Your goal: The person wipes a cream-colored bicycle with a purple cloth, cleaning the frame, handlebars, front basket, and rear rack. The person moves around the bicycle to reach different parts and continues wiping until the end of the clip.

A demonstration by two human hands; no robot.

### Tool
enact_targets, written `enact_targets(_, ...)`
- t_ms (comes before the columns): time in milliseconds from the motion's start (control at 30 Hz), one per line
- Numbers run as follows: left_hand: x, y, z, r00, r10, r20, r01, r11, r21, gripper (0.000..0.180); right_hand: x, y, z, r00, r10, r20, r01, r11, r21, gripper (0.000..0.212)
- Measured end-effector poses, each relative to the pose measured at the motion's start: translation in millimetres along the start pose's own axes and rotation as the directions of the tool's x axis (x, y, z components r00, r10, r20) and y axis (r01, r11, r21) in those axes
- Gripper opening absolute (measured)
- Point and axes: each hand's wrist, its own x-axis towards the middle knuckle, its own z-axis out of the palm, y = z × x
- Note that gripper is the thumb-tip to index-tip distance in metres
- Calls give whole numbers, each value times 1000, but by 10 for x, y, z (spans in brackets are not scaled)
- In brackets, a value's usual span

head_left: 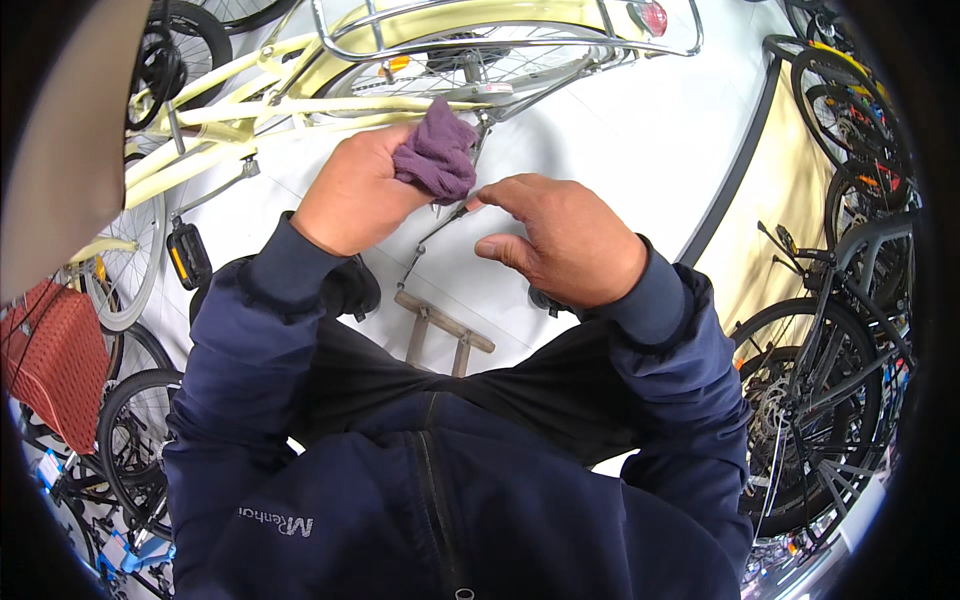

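My left hand (365, 190) is closed around a crumpled purple cloth (438, 155), held up beside the rear wheel of a cream bicycle (290, 105). To its right, my right hand (575, 240) has its thumb and index finger apart, with nothing visible between them. The right index fingertip is close to a thin metal leg (432, 236) with a dark section, which runs down below the cloth; whether they touch I cannot tell. The cloth hides part of the bicycle's rear axle area. A chrome rear rack (480, 52) and a red reflector (650, 18) show above.
A black pedal (188, 256) with an orange reflector juts out left of my left forearm. Between my legs stands a small wooden frame (445, 322). A red-brown woven basket (55, 365) is at far left. Parked bicycles (820, 400) line the right side.
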Motion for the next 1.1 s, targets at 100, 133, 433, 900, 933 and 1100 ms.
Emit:
enact_targets(100, 84, -108, 105, 999, 43, 13, -43, 997, 71, 22, -95, 29, -6, 993, 114, 24, -112, 991, -74, 38)
enact_targets(133, 84, -152, 128, 997, 74, 36, -74, 997, -9, 23, -122, 39, -11, 989, 145, 29, -143, 987, -74, 40)
enact_targets(433, 289, -655, 196, 930, -341, -137, 286, 906, -311, 26, -150, 85, 62, 991, 131, 33, -124, 978, -166, 36)
enact_targets(900, 1203, -1050, 273, 953, -244, -178, 96, 804, -587, 27, -131, 179, 195, 948, 245, 205, -191, 949, -252, 43)
enact_targets(933, 1291, -1129, 289, 938, -267, -219, 98, 814, -573, 27, -124, 184, 206, 950, 241, 201, -193, 954, -230, 44)
enact_targets(1100, 1551, -1346, 284, 866, -59, -496, 175, 966, 189, 22, -105, 201, 280, 931, 277, 239, -223, 948, -229, 48)
